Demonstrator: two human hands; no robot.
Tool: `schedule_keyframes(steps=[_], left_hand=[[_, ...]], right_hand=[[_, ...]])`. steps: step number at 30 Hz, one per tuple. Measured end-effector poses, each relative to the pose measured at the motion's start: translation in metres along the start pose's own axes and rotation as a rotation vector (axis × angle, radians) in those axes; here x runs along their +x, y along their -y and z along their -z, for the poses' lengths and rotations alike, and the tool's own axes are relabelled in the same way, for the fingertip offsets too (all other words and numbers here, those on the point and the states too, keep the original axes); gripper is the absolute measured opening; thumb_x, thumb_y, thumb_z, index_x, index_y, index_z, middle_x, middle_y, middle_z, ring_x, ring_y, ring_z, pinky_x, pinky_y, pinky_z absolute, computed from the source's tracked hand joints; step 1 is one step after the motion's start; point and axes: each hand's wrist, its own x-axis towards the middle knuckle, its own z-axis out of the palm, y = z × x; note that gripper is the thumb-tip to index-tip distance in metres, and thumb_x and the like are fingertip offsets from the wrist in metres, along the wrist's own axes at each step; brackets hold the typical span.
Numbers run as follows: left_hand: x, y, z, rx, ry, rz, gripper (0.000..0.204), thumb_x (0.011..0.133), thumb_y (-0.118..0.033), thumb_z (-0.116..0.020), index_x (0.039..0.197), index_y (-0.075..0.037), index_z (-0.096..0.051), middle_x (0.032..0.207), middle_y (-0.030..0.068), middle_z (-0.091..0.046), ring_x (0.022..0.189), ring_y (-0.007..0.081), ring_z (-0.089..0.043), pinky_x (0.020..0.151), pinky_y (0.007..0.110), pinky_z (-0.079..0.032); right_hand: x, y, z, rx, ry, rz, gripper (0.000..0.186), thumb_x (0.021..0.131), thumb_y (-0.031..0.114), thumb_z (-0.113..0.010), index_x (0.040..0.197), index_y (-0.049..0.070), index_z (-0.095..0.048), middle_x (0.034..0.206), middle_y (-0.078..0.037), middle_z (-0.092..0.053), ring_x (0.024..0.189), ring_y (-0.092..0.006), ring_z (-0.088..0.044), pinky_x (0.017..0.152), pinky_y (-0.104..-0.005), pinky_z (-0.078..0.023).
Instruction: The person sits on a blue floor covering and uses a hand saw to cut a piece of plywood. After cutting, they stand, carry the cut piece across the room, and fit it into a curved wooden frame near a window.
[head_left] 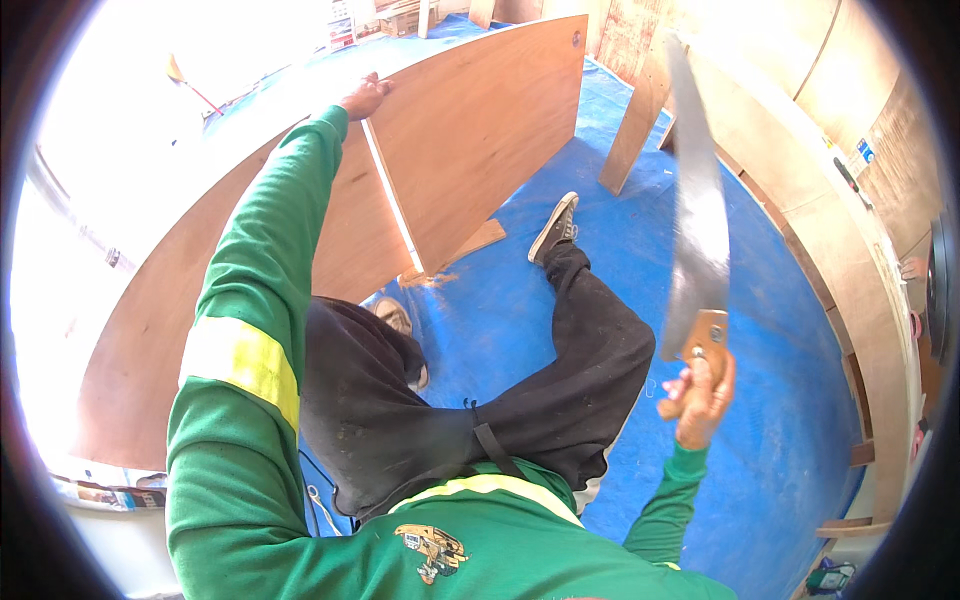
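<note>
While the right hand (708,398) was wrapped round the brown wooden handle (711,328) of a long, silver-bladed handsaw (696,215), its blade pointing upward, the left hand (367,97) was curled over the top edge of a broad, reddish-brown plywood panel (490,120). That panel stood on edge, left of the saw and apart from it, a bright, straight strip (390,195) running down it below the left hand. Pale sawdust (437,281) lay at its foot on a blue plastic floor sheet (765,330).
</note>
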Motion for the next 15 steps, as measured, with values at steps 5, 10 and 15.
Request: schedule_keyframes(steps=[5, 10, 15], left_hand=[[-0.004, -0.011, -0.008, -0.099, 0.016, -0.074, 0.064, 0.117, -0.05, -0.034, 0.161, -0.007, -0.05, 0.171, 0.0307, -0.034, 0.162, 0.0426, -0.03, 0.133, 0.054, -0.025], [0.007, -0.017, -0.029, 0.029, -0.134, -0.155, 0.047, 0.116, -0.024, -0.036, 0.154, -0.006, -0.059, 0.159, 0.0375, -0.046, 0.151, 0.0545, -0.042, 0.127, 0.059, -0.035], [0.011, -0.019, -0.044, 0.022, -0.302, -0.241, 0.043, 0.106, -0.015, -0.048, 0.145, -0.007, -0.063, 0.138, 0.0399, -0.058, 0.135, 0.0539, -0.055, 0.116, 0.061, -0.046]], right_hand=[[-0.028, -0.017, 0.083, -0.511, -0.191, 0.008, 0.032, 0.109, 0.015, -0.064, 0.138, 0.002, -0.061, 0.099, -0.009, -0.067, 0.07, -0.0154, -0.065, 0.069, -0.0356, -0.06], [-0.091, -0.11, 0.118, -1.011, -0.259, 0.31, 0.046, 0.105, 0.013, -0.066, 0.149, 0.001, -0.06, 0.127, -0.017, -0.074, 0.099, -0.0312, -0.073, 0.087, -0.0429, -0.059], [-0.18, -0.227, 0.148, -1.221, 0.027, 0.273, 0.06, 0.102, 0.006, -0.062, 0.162, 0.005, -0.05, 0.147, -0.029, -0.063, 0.12, -0.0452, -0.065, 0.102, -0.0531, -0.051]])
